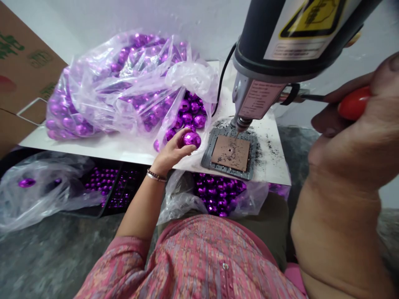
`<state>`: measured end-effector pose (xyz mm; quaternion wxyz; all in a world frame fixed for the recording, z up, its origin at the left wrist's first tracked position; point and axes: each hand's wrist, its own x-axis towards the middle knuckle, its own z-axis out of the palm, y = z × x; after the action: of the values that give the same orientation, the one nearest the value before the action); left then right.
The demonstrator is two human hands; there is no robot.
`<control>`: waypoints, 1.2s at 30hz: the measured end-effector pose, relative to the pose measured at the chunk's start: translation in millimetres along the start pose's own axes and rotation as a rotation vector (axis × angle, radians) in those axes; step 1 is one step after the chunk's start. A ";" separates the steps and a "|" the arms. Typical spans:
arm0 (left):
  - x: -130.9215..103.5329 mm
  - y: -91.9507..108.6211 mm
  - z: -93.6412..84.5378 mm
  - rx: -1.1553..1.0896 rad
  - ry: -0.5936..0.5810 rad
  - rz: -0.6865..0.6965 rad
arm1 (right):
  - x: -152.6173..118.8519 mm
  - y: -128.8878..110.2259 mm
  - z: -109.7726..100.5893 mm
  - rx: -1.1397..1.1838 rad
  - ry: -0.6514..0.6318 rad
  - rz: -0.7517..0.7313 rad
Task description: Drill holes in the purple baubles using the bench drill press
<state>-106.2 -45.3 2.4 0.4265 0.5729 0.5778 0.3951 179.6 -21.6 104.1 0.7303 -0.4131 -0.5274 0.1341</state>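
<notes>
My left hand (175,150) grips a shiny purple faceted ball (191,140) between thumb and fingers, just left of the drill press base. Behind it, more purple balls (190,110) spill from the mouth of a clear plastic bag (124,87). My right hand (358,124) is wrapped round the red knob (354,103) of the drill press lever. The drill press (254,91) has its bit above a brown square block (232,152) with a small hole, set on a grey metal base (208,155). No ball lies on the block.
Dark shavings (269,145) are scattered on the white table (109,150) around the base. An opened bag of purple balls (220,193) sits at my lap. Dark trays of balls (101,180) and a plastic bag (40,187) are at lower left. A cardboard box (28,66) stands at far left.
</notes>
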 end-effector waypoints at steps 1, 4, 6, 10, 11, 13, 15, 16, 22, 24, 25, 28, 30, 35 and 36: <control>-1.5 2.9 2.9 -0.169 -0.040 -0.012 | -0.6 -1.1 -0.2 0.001 -0.005 -0.003; -3.9 6.8 15.3 -0.519 -0.168 -0.092 | -3.3 -5.2 -1.8 0.013 -0.027 -0.039; -3.2 4.8 25.3 -0.673 -0.240 -0.135 | -4.9 -6.7 -3.2 0.013 -0.056 -0.052; 3.6 -1.6 44.9 -0.755 -0.279 -0.124 | -4.5 -5.7 -3.4 0.009 -0.062 -0.054; 6.2 -1.8 49.2 -0.698 -0.262 -0.120 | -3.7 -5.7 -2.7 0.025 -0.062 -0.062; 12.0 0.4 56.7 -0.536 -0.216 -0.118 | -2.1 -7.0 -1.0 0.061 -0.086 -0.064; 18.2 5.0 62.9 -0.379 -0.178 -0.109 | -1.2 -10.6 0.3 0.081 -0.116 -0.059; 21.2 7.6 65.5 -0.318 -0.169 -0.102 | -1.1 -12.9 0.5 0.074 -0.128 -0.053; 35.3 14.9 75.4 -0.117 -0.220 -0.080 | -1.9 -25.0 -0.6 0.015 -0.156 0.006; 37.9 15.4 77.5 -0.046 -0.222 -0.075 | -1.0 -27.3 -0.2 0.021 -0.155 0.029; 38.8 15.9 78.5 -0.010 -0.221 -0.075 | -0.3 -28.3 0.1 0.031 -0.156 0.038; 40.6 19.4 81.0 0.103 -0.225 -0.070 | 1.3 -30.2 0.8 0.068 -0.156 0.052; 41.2 23.3 82.4 0.202 -0.218 -0.032 | 1.7 -30.3 0.8 0.079 -0.157 0.049; 42.3 34.9 87.0 0.412 -0.197 0.066 | 0.9 -28.2 0.2 0.082 -0.169 0.038; 42.9 36.8 88.4 0.419 -0.200 0.064 | 0.7 -28.0 0.1 0.082 -0.175 0.039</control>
<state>-9.8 -4.1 6.8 0.3406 0.7031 0.5837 0.2212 173.1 -38.6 125.4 0.6949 -0.3798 -0.5751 0.2051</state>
